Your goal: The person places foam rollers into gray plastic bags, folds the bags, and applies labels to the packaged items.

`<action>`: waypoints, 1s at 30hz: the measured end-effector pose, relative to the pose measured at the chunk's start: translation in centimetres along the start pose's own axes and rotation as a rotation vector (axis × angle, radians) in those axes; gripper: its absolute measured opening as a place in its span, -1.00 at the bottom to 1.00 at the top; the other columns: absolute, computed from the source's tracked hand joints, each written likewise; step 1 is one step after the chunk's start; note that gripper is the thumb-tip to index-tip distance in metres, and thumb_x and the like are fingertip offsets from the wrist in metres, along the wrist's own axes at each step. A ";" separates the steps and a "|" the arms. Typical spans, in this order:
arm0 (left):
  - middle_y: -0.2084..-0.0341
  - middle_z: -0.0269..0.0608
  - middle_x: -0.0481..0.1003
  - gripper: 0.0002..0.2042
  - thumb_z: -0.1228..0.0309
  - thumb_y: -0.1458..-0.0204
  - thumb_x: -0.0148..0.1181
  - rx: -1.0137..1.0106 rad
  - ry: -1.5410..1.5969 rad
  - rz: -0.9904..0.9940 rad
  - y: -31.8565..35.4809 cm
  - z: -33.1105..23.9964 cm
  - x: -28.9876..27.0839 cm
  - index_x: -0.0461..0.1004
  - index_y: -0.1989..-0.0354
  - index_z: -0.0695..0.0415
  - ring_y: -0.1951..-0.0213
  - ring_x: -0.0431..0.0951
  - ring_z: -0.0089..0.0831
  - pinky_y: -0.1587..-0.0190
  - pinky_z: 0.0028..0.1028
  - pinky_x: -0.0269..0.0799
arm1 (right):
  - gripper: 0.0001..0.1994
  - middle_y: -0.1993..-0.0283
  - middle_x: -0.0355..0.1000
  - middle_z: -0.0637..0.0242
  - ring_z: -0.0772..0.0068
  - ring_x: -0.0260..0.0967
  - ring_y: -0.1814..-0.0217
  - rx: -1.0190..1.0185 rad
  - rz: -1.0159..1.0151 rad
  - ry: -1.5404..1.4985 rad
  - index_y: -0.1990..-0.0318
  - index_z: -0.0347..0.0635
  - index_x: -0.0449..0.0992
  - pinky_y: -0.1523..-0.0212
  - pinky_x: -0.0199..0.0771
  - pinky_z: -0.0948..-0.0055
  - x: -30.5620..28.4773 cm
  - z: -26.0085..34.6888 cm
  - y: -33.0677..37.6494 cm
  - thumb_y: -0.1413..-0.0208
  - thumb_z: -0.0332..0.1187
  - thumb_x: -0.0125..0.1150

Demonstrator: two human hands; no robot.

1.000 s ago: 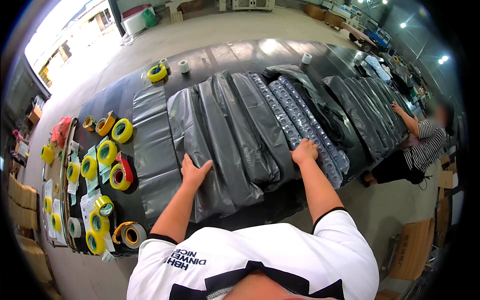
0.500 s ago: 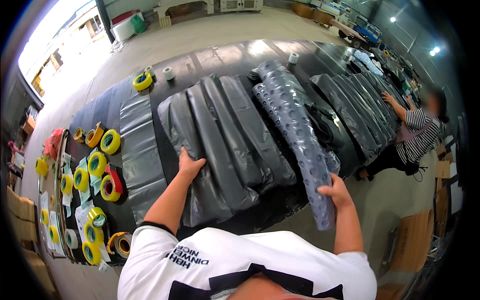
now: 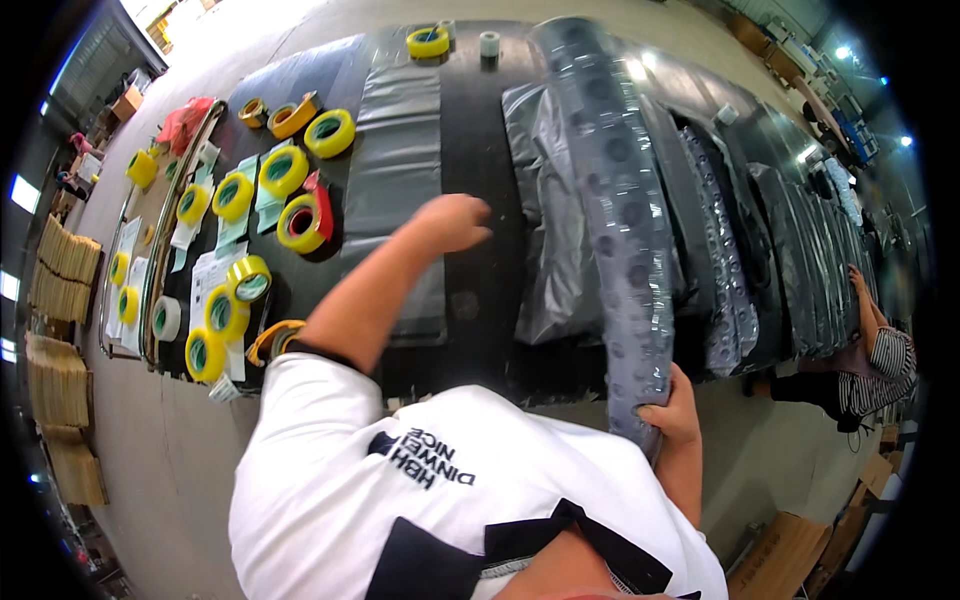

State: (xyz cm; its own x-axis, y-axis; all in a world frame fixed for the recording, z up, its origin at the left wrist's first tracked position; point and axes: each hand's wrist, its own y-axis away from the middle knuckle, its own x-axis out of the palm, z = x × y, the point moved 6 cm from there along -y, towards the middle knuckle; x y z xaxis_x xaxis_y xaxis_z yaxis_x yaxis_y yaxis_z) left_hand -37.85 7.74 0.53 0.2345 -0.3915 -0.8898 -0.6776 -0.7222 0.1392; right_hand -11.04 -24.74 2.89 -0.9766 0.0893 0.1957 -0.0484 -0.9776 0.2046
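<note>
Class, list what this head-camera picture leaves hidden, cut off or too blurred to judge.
- Right hand: palm and fingertips hidden behind the long grey bubble-wrap package it grips.
- Left hand: motion-blurred; contact with the black table unclear.
- Co-worker: cut off by the fisheye rim.
- Tape rolls: far ones too small.

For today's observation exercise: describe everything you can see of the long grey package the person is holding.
The long grey package is a narrow, glossy plastic-wrapped bundle, dark grey with rows of round dots showing along its length. It runs lengthwise from the near table edge towards the far end, lying over the other grey bags. The right hand has its grip on the near end, which overhangs the table. The left hand hovers apart from it.
</note>
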 end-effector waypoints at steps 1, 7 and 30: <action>0.38 0.04 0.57 -0.76 0.32 0.10 0.21 -0.022 -0.115 0.015 3.9 2.1 -1.0 0.57 0.29 0.19 0.22 0.56 0.03 0.14 -0.12 0.48 | -0.28 0.06 0.50 0.25 0.45 0.45 0.07 0.051 0.006 0.003 -0.05 -0.39 0.40 0.01 0.45 0.39 1.7 -1.1 0.4 0.36 -0.33 0.57; 0.02 -0.07 0.38 -0.52 0.55 0.29 0.21 -0.012 -0.200 0.206 19.0 9.2 4.6 0.44 0.04 0.19 -0.09 0.36 -0.06 -0.04 -0.21 0.42 | -0.22 -0.05 0.44 0.19 0.36 0.42 -0.01 0.545 0.041 -0.173 -0.20 -0.35 0.31 -0.07 0.43 0.36 10.1 -11.7 3.2 0.28 -0.32 0.48; 0.29 -0.05 0.62 -0.77 0.21 0.00 0.22 -0.306 0.367 -0.031 13.1 21.2 8.8 0.67 0.32 0.08 0.28 0.60 -0.11 0.22 -0.27 0.48 | -0.50 -0.17 0.40 0.30 0.50 0.35 -0.14 0.541 -0.166 0.042 -0.29 -0.21 0.31 -0.13 0.35 0.48 22.6 -12.1 13.3 -0.21 -0.29 0.20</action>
State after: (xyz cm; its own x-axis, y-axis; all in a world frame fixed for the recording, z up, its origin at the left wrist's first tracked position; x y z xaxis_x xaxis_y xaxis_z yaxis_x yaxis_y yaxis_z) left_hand -59.45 6.94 -14.70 0.5195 -0.5031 -0.6906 -0.4426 -0.8498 0.2861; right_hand -36.28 -38.03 -1.62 -0.9730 0.2150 0.0834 -0.0983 -0.7137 0.6936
